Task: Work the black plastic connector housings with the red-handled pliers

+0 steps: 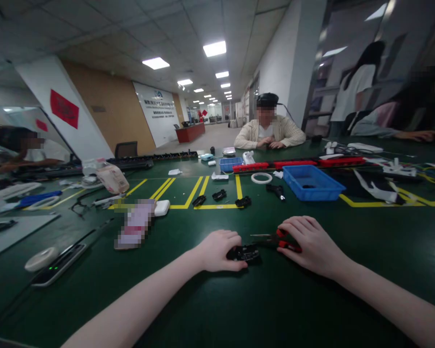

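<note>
My left hand (219,250) is curled on the green table, its fingers closed on a small black plastic part (244,253) that it pins to the surface. My right hand (308,244) lies just to the right, wrapped round the red handles of a pair of pliers (275,239). The pliers' metal jaws point left, toward the black part. Both hands rest low on the table, close together.
Further out lie three small black parts (219,195) on yellow floor-style lines, a white tape ring (261,178), a blue bin (311,182), a smaller blue tray (230,164) and red strips (293,164). A phone (60,263) lies left. A person sits opposite; others sit at both sides.
</note>
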`<move>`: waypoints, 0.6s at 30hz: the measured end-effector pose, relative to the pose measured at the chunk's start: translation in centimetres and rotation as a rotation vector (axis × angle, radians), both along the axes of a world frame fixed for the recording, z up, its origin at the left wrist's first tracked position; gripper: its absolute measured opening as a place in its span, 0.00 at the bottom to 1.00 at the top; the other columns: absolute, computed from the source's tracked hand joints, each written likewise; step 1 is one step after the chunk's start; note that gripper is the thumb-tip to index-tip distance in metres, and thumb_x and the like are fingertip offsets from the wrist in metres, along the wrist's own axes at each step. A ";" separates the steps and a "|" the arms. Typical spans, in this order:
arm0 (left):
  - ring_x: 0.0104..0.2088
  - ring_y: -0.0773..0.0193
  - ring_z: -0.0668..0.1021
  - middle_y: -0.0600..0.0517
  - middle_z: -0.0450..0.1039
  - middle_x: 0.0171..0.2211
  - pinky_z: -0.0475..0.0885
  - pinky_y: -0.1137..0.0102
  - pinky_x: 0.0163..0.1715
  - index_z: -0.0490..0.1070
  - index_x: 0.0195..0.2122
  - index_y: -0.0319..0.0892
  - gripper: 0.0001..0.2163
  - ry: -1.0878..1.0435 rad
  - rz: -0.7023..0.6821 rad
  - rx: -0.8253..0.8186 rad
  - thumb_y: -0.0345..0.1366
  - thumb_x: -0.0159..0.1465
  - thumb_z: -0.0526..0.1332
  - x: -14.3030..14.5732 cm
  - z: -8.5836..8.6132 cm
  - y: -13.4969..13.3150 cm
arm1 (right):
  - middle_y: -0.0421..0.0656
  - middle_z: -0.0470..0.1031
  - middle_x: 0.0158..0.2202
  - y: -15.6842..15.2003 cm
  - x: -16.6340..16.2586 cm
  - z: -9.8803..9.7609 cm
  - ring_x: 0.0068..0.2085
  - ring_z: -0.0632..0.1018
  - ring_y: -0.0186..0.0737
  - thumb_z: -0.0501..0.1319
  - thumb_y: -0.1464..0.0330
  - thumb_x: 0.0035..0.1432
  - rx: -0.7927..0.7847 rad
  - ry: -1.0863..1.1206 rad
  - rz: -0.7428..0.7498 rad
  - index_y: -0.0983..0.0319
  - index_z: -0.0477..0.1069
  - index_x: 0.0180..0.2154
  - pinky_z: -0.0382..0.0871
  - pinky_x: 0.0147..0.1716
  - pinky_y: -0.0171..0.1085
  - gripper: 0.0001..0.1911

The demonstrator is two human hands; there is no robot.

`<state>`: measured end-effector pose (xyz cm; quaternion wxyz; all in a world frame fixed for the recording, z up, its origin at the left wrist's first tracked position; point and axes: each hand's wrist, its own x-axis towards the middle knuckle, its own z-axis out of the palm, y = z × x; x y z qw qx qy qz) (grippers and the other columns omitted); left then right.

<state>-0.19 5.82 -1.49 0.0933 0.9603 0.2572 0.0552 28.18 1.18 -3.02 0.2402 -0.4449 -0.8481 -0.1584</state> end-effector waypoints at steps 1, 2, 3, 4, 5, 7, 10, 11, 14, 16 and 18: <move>0.33 0.64 0.72 0.53 0.69 0.33 0.64 0.70 0.33 0.64 0.34 0.42 0.17 -0.001 0.003 0.011 0.52 0.61 0.60 0.0 -0.1 0.0 | 0.47 0.75 0.43 0.0 0.0 -0.1 0.45 0.74 0.46 0.63 0.64 0.53 0.025 0.008 -0.004 0.61 0.68 0.45 0.65 0.47 0.47 0.17; 0.33 0.64 0.72 0.53 0.69 0.33 0.64 0.70 0.33 0.64 0.33 0.42 0.17 -0.001 0.004 0.022 0.52 0.61 0.60 0.0 -0.2 0.0 | 0.46 0.75 0.43 0.1 0.0 -0.1 0.45 0.75 0.45 0.63 0.65 0.53 0.053 0.011 -0.012 0.60 0.69 0.45 0.66 0.46 0.46 0.17; 0.33 0.64 0.71 0.53 0.69 0.33 0.64 0.70 0.33 0.64 0.33 0.42 0.17 -0.002 0.004 0.032 0.52 0.60 0.61 0.0 -0.3 0.1 | 0.46 0.75 0.43 0.1 0.0 -0.2 0.44 0.75 0.45 0.63 0.66 0.53 0.079 0.008 -0.020 0.60 0.69 0.45 0.66 0.45 0.45 0.16; 0.32 0.63 0.71 0.53 0.69 0.32 0.64 0.70 0.32 0.63 0.32 0.42 0.17 -0.004 0.007 0.036 0.52 0.60 0.61 0.0 -0.3 0.1 | 0.46 0.75 0.43 0.1 -0.1 -0.2 0.44 0.75 0.45 0.62 0.68 0.53 0.101 -0.006 -0.030 0.60 0.69 0.45 0.66 0.44 0.45 0.16; 0.32 0.63 0.71 0.53 0.69 0.32 0.64 0.71 0.32 0.63 0.32 0.42 0.17 -0.007 0.011 0.040 0.52 0.60 0.61 0.0 -0.4 0.1 | 0.46 0.75 0.43 0.0 -0.1 -0.2 0.43 0.75 0.45 0.62 0.69 0.53 0.118 -0.026 -0.039 0.60 0.69 0.44 0.66 0.43 0.45 0.15; 0.31 0.64 0.71 0.53 0.68 0.32 0.64 0.71 0.32 0.62 0.32 0.42 0.17 -0.012 0.021 0.039 0.52 0.60 0.61 0.0 -0.3 0.0 | 0.46 0.75 0.43 0.0 -0.2 -0.2 0.44 0.75 0.46 0.60 0.73 0.53 0.138 -0.056 -0.062 0.60 0.70 0.44 0.65 0.43 0.46 0.14; 0.31 0.64 0.71 0.53 0.68 0.31 0.63 0.71 0.31 0.62 0.31 0.42 0.17 -0.002 0.033 0.030 0.51 0.60 0.61 0.1 -0.1 -0.1 | 0.47 0.76 0.44 0.0 -0.2 -0.1 0.45 0.75 0.46 0.56 0.76 0.55 0.145 -0.057 -0.084 0.60 0.71 0.45 0.65 0.45 0.48 0.16; 0.31 0.64 0.71 0.53 0.68 0.32 0.63 0.71 0.31 0.62 0.31 0.42 0.16 0.004 0.035 0.026 0.51 0.60 0.60 0.1 -0.1 -0.2 | 0.47 0.76 0.45 0.1 -0.1 -0.1 0.45 0.75 0.45 0.54 0.77 0.55 0.150 -0.051 -0.083 0.61 0.71 0.46 0.65 0.45 0.48 0.17; 0.32 0.63 0.71 0.53 0.69 0.32 0.64 0.71 0.31 0.62 0.32 0.42 0.17 0.005 0.042 0.024 0.51 0.60 0.60 0.0 0.0 -0.3 | 0.47 0.76 0.45 0.1 0.0 0.0 0.44 0.76 0.42 0.49 0.79 0.57 0.136 -0.059 -0.029 0.62 0.71 0.47 0.69 0.44 0.45 0.20; 0.32 0.63 0.71 0.53 0.69 0.32 0.64 0.70 0.32 0.62 0.32 0.42 0.17 0.004 0.053 0.024 0.51 0.60 0.61 0.0 0.0 -0.3 | 0.47 0.77 0.43 -0.1 0.0 0.1 0.42 0.76 0.40 0.49 0.81 0.57 0.090 -0.060 0.005 0.62 0.71 0.47 0.71 0.40 0.41 0.21; 0.32 0.63 0.72 0.53 0.69 0.32 0.64 0.70 0.33 0.63 0.32 0.42 0.17 0.007 0.064 0.021 0.51 0.60 0.61 0.0 0.0 -0.3 | 0.47 0.77 0.42 -0.3 -0.1 0.4 0.39 0.76 0.40 0.50 0.80 0.56 0.026 -0.071 0.013 0.63 0.71 0.46 0.72 0.37 0.40 0.19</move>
